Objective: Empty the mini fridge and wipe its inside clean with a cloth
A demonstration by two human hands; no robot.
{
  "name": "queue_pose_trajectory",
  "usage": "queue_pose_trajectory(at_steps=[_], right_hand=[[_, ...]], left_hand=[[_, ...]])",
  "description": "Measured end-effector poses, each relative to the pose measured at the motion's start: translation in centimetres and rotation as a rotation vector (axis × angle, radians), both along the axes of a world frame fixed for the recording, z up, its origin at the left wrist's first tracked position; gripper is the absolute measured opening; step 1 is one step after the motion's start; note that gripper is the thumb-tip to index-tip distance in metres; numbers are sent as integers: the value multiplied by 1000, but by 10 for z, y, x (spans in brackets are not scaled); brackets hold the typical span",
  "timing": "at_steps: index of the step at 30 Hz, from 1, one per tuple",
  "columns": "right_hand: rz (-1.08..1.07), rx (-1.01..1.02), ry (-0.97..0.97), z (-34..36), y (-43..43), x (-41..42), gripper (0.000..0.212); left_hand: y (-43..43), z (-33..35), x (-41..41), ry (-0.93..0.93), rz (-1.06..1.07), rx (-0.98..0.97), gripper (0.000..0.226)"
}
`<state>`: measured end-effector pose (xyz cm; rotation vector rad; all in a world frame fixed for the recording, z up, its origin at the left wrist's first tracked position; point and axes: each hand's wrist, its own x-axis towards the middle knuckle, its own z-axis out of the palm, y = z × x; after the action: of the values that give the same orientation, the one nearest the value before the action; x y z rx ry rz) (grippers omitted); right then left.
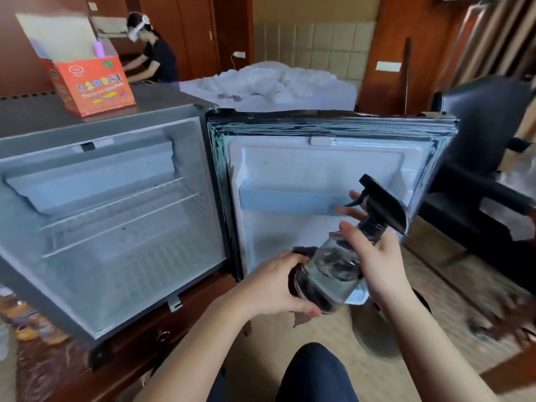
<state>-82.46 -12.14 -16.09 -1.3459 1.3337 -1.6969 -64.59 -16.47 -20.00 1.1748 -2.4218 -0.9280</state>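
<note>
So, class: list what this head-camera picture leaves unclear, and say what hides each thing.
1. Head view: dark cloth, mostly hidden behind the left hand and spray bottle.
2. Head view: print on the orange box, too blurred to read.
3. Head view: items left of the mini fridge, blurred and cut by the frame edge.

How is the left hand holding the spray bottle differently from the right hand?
The left hand grips the spray bottle at its clear bottom end; the right hand wraps its neck. The left hand also seems to hold a dark cloth against it; the right hand's fingers reach toward the black spray head. Both curl round the same tilted bottle.
</note>
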Motion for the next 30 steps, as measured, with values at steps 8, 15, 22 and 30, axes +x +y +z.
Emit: queue_pose_trajectory(at_steps=[8, 15, 22, 30], right_hand=[[-161, 65, 168, -30, 38, -17, 35], [-152, 55, 274, -33, 45, -1, 45], [-169, 128, 361, -30, 35, 23, 32], [-15, 118, 428, -31, 12, 91, 29]], left_hand=[[-37, 35, 45, 178, 158, -611, 35], [-55, 48, 62, 104, 219, -731, 12], [-41, 30, 87, 115, 309, -643, 25], [-24, 14, 130, 55, 455, -591, 22]])
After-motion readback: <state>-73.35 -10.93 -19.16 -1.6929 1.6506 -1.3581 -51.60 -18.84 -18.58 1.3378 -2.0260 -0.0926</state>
